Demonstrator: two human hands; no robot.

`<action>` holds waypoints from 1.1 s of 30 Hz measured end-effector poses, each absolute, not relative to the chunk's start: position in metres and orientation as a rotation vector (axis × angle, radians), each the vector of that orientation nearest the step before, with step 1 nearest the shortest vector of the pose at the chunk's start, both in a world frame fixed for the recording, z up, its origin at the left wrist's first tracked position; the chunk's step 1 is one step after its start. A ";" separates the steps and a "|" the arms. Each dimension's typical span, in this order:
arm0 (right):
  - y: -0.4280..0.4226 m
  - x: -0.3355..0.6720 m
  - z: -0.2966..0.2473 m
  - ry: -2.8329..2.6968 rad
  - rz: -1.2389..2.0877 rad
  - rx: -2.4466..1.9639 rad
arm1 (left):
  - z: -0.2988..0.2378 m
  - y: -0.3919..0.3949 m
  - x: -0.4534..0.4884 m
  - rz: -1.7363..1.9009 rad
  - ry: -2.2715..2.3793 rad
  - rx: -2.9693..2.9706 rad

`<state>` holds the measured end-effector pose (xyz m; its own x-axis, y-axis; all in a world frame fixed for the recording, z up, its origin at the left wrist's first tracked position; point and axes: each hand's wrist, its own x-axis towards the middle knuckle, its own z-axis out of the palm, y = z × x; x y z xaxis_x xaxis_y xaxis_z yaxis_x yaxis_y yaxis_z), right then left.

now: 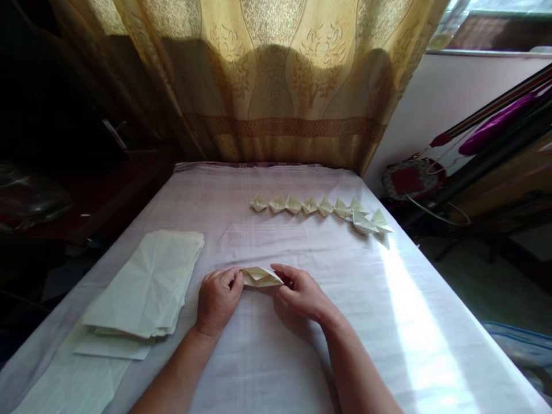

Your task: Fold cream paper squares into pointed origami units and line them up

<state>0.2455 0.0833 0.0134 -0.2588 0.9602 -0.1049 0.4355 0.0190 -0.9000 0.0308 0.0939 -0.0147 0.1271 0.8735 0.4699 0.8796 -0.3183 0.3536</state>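
Note:
Over the middle of the table, a folded paper boat point(263, 277) of pale yellow paper lies level between my two hands. Its left tip is pinched by my left hand point(221, 298), thumb against the curled fingers. At the right tip is my right hand point(301, 289), its thumb and forefinger closed around the point. Farther back, several finished paper boats point(309, 205) stand in a row, and two more sit in front of the row's right end. To the left of my left hand lies a stack of creased paper sheets point(149, 282).
A pale checked cloth point(353, 345) covers the table, with a bright strip of sunlight on its right side. Behind it hangs a gold curtain point(276, 86). On the right, a bag point(414, 178) hangs beside the table. More loose paper point(73, 374) lies at the front left.

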 end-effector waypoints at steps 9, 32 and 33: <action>0.086 0.244 0.014 -1.704 1.158 -1.554 | -0.012 0.092 0.030 -0.936 -1.855 -2.340; 0.082 0.219 0.009 -1.736 0.605 -1.925 | -0.010 0.089 0.037 -1.057 -1.860 -2.428; 0.082 0.219 0.009 -1.703 0.603 -1.920 | -0.009 0.089 0.037 -1.094 -1.891 -2.431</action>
<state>0.2193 0.0819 0.0089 0.1193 0.9929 0.0005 0.7717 -0.0924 -0.6292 0.0373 0.0895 -0.0095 0.1099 0.8997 0.4225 0.8147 -0.3250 0.4802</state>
